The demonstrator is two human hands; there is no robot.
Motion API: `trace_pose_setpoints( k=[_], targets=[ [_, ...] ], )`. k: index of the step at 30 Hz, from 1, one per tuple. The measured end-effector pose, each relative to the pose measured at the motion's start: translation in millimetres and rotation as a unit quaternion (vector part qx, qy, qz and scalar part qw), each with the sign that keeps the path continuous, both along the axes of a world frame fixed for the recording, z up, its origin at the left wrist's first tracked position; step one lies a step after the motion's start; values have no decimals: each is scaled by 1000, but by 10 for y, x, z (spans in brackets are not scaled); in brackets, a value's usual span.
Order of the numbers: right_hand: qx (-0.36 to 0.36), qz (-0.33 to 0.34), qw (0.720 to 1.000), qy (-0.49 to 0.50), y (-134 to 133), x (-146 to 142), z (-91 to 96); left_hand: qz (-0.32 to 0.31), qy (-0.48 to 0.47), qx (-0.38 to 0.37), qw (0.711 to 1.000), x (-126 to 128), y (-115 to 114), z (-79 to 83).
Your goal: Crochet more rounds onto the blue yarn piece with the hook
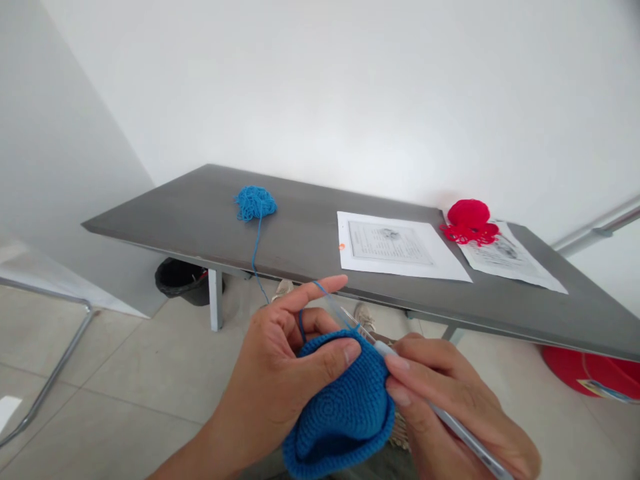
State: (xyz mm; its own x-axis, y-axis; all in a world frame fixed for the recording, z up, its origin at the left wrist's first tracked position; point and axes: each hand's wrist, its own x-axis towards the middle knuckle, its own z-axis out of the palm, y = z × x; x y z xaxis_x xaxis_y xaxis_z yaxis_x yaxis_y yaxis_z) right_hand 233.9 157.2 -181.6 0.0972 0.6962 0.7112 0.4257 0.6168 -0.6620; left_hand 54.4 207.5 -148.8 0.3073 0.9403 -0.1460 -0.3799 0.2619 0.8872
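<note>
A round blue crochet piece (345,407), cupped in shape, is pinched at its upper edge by my left hand (285,360), thumb in front. The left index finger points out with blue yarn (257,250) looped over it, and the strand runs back to a loose blue yarn ball (256,203) on the table. My right hand (450,400) grips a crochet hook (467,437) with a pale handle. The thin metal end of the hook meets the top edge of the piece; its exact tip is hard to make out.
On the grey table (305,207) lie a printed sheet (400,247) and another sheet (525,260) under red yarn (469,220). Below stand a black bin (185,283) and a red tub (575,370). A metal tube frame (60,367) is at left.
</note>
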Motion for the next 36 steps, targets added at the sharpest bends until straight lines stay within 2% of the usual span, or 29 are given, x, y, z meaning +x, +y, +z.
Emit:
trace_pose_setpoints(
  k=[5,12,15,20,28,36],
  targets=[
    [-26,12,999,45,82,3,-108,14,10,-11,1000,38,56,-45],
    [-74,50,987,132,243,-47,-213,65,32,5,997,54,128,-109],
    [-76,59,987,131,271,-36,-236,59,19,-14,998,63,164,-119],
    [-37,42,995,85,290,-9,-216,27,-31,-42,998,103,205,-157],
    [-19,19,999,47,289,71,-164,12,-89,-53,995,172,195,-264],
    [-78,0,990,116,291,81,-303,31,-24,-40,998,169,200,-229]
  ],
)
